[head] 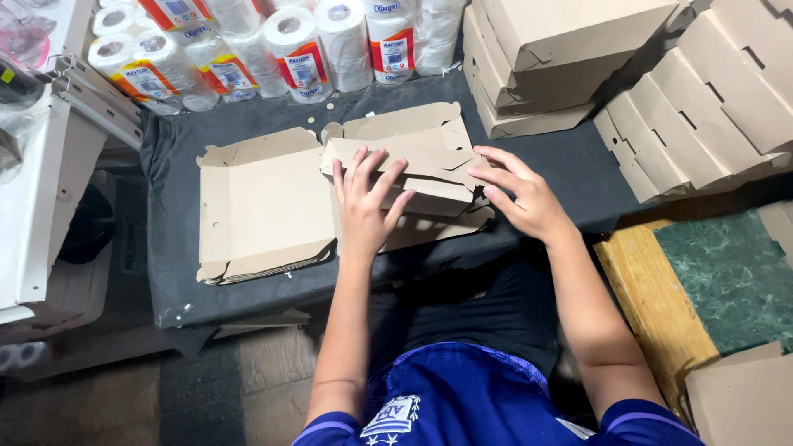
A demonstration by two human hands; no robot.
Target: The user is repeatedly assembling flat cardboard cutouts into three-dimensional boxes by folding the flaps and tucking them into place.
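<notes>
on the dark desk, two hands press a half-folded box

over the black-covered desk (248, 297) both hands are down on the same piece of cardboard. left hand (363, 202) lies flat, fingers spread wide, palm pressing the top of the half-folded cardboard box (429, 161) at the middle of the desk. that grip is released, nothing clenched, just pushing down on the folded flap. right hand (524, 198) comes in from the right edge of the box, fingers stretched and slightly curled, tips touching the box's side flap; open too, not wrapped around anything. the box sits partly on a stack of flat cardboard blanks (260, 206), which lies just left of it on the desk, flaps out. behind, along the far edge, stand white paper rolls (297, 49) in plastic wrap with red and orange labels. to the right of them, a pile of finished folded boxes (545, 58), and further right more folded boxes (702, 107) leaning in a fanned row. bottom right, a wooden bench with a green top (727, 272).
</notes>
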